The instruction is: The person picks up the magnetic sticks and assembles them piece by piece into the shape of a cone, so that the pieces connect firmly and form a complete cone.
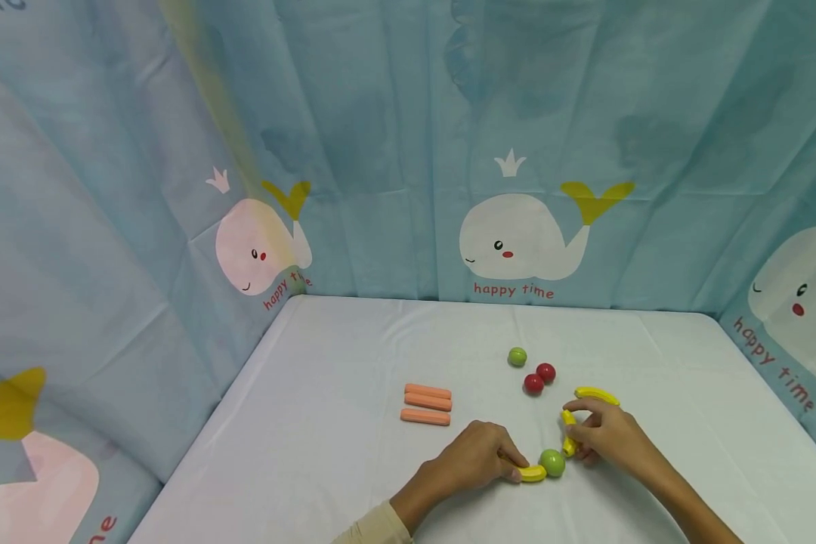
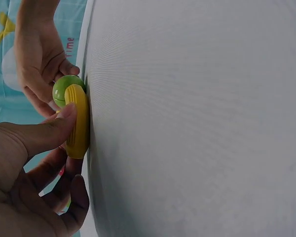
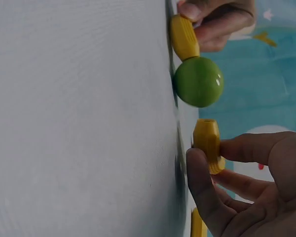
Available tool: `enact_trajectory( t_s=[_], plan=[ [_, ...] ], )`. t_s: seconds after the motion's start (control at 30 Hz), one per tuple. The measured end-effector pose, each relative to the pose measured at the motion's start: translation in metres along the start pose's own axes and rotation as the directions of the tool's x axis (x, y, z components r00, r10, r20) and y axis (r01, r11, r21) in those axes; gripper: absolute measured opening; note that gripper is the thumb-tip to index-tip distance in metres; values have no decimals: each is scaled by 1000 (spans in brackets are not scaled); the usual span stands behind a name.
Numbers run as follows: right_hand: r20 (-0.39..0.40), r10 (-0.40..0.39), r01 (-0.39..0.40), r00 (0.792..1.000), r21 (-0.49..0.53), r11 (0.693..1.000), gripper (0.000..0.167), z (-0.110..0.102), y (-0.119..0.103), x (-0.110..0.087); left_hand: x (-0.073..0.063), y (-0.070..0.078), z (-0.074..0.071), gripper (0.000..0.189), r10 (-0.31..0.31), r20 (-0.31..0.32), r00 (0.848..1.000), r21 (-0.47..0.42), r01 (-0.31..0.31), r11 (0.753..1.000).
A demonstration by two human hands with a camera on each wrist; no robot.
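Observation:
My left hand pinches a small yellow toy banana near the table's front; thumb and fingers grip it in the left wrist view, where the banana lies along the tabletop. Beside its tip sits a green ball-shaped fruit, seen close up as a smooth green ball in the right wrist view. My right hand holds a second toy banana between thumb and fingers, just right of the green fruit. A third banana lies behind that hand.
Several orange sausage-like sticks lie left of centre on the white table. Two red balls and another green ball-shaped fruit rest farther back. A blue whale-print curtain hangs behind the table and along its sides.

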State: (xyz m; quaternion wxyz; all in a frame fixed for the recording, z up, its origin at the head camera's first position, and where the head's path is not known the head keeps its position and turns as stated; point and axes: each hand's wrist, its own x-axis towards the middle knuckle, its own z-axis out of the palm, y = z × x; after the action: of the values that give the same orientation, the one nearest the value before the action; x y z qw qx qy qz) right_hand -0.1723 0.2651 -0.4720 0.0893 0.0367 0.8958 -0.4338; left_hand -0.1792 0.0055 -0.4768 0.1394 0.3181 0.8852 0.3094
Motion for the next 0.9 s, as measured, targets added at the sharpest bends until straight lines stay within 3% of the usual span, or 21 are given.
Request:
enact_trajectory(
  t_s=[0.6,0.73,0.9],
  plan=[
    [51,8,-7,999,-32,999,41,7,-4,-4,0,-1,-1,20,39,15,999,20,-39,999],
    [54,-16,20,998,-76,997,47,7,-4,-7,0,-2,-1,20,38,12,999,22,-39,999],
    [51,-19,28,999,-173,984,71,11,-9,-13,0,-1,-1,20,28,13,1000,23,-28,999]
  ],
)
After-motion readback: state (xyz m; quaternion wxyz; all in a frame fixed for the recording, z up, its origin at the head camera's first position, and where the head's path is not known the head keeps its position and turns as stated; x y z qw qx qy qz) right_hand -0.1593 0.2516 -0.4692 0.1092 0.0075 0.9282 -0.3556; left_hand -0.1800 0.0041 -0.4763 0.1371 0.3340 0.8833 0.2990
